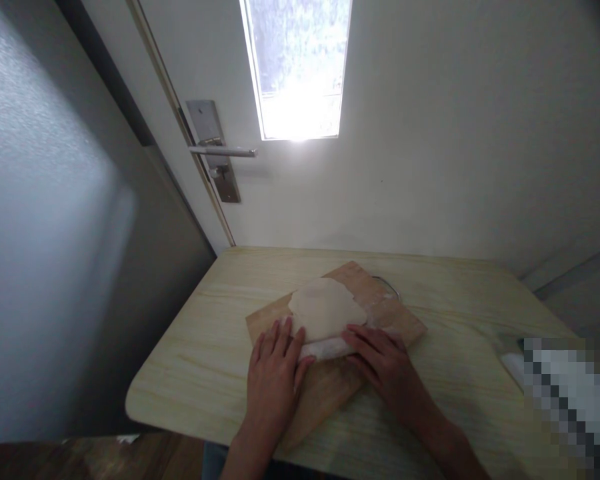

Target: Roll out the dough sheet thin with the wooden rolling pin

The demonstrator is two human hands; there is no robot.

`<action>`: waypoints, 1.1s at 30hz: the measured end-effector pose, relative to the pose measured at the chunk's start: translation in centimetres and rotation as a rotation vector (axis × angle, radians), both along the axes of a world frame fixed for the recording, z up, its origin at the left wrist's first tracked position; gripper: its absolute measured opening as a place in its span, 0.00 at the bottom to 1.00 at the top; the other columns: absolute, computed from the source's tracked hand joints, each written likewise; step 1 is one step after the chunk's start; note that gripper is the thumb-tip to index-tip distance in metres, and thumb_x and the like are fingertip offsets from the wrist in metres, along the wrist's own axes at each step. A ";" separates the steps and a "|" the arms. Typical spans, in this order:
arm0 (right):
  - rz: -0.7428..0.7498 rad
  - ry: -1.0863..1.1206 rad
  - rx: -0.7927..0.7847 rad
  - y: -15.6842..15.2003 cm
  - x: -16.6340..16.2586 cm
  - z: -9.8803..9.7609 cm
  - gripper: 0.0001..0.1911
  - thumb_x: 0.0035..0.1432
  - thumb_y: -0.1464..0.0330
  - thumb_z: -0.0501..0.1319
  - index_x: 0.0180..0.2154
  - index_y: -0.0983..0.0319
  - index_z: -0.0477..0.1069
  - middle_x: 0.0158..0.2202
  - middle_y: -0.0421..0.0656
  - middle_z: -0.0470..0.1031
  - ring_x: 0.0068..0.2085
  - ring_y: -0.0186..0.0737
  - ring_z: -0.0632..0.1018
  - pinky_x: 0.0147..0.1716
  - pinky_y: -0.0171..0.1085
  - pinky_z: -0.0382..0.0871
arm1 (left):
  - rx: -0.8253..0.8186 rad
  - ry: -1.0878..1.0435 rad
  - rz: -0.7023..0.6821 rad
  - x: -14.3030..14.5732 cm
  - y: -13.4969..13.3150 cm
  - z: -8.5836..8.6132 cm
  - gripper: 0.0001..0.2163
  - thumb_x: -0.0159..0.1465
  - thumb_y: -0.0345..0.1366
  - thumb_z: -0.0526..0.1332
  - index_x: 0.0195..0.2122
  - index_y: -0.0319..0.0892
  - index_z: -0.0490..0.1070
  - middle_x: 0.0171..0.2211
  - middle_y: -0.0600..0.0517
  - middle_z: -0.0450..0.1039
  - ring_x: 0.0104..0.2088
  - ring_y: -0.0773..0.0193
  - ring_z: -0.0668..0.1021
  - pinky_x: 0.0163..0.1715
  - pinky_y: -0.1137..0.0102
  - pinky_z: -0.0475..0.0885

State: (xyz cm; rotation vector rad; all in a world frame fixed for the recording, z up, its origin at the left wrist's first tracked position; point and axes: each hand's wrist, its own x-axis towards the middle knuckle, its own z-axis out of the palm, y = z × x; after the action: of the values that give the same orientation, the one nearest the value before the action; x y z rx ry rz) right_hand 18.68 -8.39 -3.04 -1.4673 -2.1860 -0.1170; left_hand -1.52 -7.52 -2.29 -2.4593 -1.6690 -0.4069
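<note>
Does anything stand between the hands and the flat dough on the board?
Only the whitish roll, along the near edge of the dough, with the left hand and right hand at its ends. Beyond it, nothing visible covers the dough.

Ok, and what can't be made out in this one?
Head view:
Whitish roll: partly covered by the left hand and right hand.
Item at right: blurred into blocks, cut off by the edge.
Beyond the door window: lost in glare.
Forearms: cut off by the bottom edge.
</note>
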 end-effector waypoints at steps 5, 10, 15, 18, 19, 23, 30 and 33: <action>0.027 0.034 -0.057 0.2 3.1 -0.4 0.11 0.56 0.67 0.53 0.41 0.59 0.69 0.39 0.46 0.71 0.41 0.41 0.71 0.39 0.41 0.66 | 0.019 0.004 -0.060 -0.5 -1.2 -0.4 0.16 0.61 0.35 0.53 0.50 0.49 0.63 0.55 0.51 0.60 0.55 0.54 0.62 0.50 0.55 0.61; -0.064 0.058 -0.020 -1.2 2.0 -1.4 0.12 0.57 0.65 0.52 0.41 0.59 0.68 0.37 0.46 0.70 0.40 0.43 0.71 0.38 0.43 0.67 | -0.019 0.013 -0.113 -1.2 -0.5 -0.5 0.18 0.60 0.32 0.54 0.52 0.49 0.61 0.56 0.50 0.58 0.57 0.53 0.59 0.51 0.52 0.58; -0.214 0.121 0.030 -3.4 -1.0 -1.6 0.13 0.59 0.64 0.48 0.39 0.61 0.68 0.35 0.47 0.69 0.37 0.43 0.71 0.36 0.42 0.67 | -0.167 -0.075 -0.257 -2.9 2.6 0.4 0.18 0.59 0.33 0.56 0.51 0.51 0.63 0.56 0.51 0.59 0.57 0.57 0.59 0.54 0.51 0.51; -0.219 0.108 0.006 -4.0 -1.8 -1.2 0.12 0.58 0.64 0.49 0.37 0.60 0.69 0.34 0.46 0.70 0.36 0.42 0.71 0.33 0.40 0.67 | -0.229 -0.180 -0.322 -3.5 3.8 1.2 0.14 0.58 0.35 0.58 0.46 0.50 0.67 0.53 0.50 0.63 0.55 0.59 0.62 0.55 0.53 0.50; -0.204 0.091 -0.014 -3.9 -1.7 -0.9 0.11 0.58 0.65 0.50 0.36 0.59 0.69 0.34 0.45 0.71 0.36 0.41 0.71 0.33 0.40 0.67 | -0.239 -0.203 -0.332 -3.6 4.0 1.4 0.14 0.58 0.35 0.58 0.46 0.50 0.68 0.52 0.50 0.64 0.55 0.59 0.62 0.55 0.54 0.50; -0.141 -0.023 -0.045 -2.3 0.5 1.0 0.07 0.56 0.65 0.54 0.34 0.59 0.69 0.34 0.43 0.71 0.37 0.41 0.71 0.35 0.40 0.65 | -0.229 -0.196 -0.315 -2.9 3.7 2.1 0.13 0.57 0.35 0.58 0.45 0.48 0.67 0.50 0.49 0.66 0.53 0.60 0.64 0.55 0.53 0.49; -0.080 -0.187 -0.122 1.0 3.9 2.5 0.13 0.55 0.61 0.54 0.33 0.64 0.69 0.36 0.47 0.71 0.38 0.43 0.70 0.39 0.41 0.63 | -0.206 -0.115 -0.330 -0.5 3.8 2.2 0.12 0.59 0.40 0.55 0.41 0.42 0.66 0.50 0.47 0.65 0.51 0.59 0.66 0.53 0.59 0.55; -0.102 -0.192 -0.083 1.7 3.7 2.0 0.19 0.59 0.60 0.47 0.38 0.65 0.69 0.45 0.51 0.69 0.47 0.46 0.67 0.47 0.46 0.58 | -0.200 -0.075 -0.300 -0.2 4.2 2.2 0.18 0.60 0.45 0.52 0.47 0.38 0.63 0.54 0.44 0.61 0.55 0.57 0.62 0.54 0.61 0.56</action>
State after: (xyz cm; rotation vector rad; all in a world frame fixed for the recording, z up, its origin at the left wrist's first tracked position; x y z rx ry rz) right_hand 22.43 -6.71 -1.04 -1.6755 -2.2901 -0.2123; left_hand -1.71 -3.30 -0.08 -2.8893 -1.4299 -0.3867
